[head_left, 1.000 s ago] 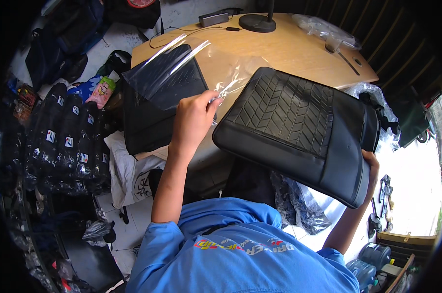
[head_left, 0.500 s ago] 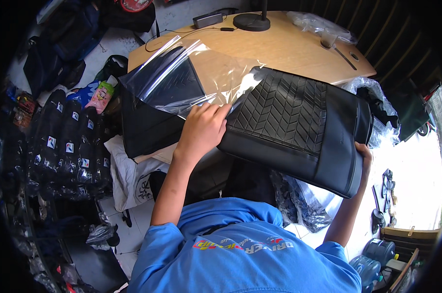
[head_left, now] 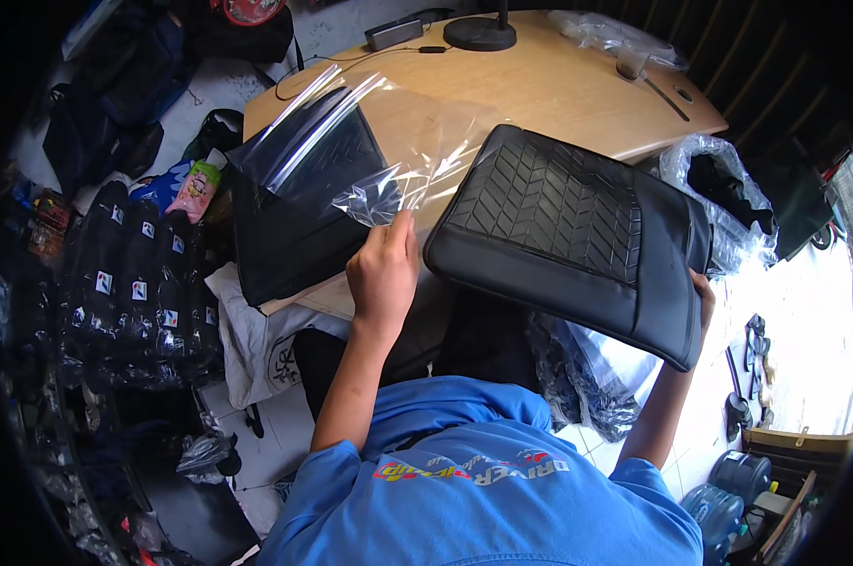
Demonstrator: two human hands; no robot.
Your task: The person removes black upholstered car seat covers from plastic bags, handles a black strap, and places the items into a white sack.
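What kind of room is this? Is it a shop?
Probably a small packing or storage room for car seat covers. A black quilted seat cover and a clear plastic bag are held over a wooden table, with rows of black packaged goods stacked on the left.

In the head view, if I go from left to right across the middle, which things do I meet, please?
Row of black packs → clear plastic bag → left hand → black quilted cushion → right hand → bagged dark item.

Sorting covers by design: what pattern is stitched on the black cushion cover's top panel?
A herringbone, chevron-like pattern, black on black, on the black cushion cover; the head view shows it.
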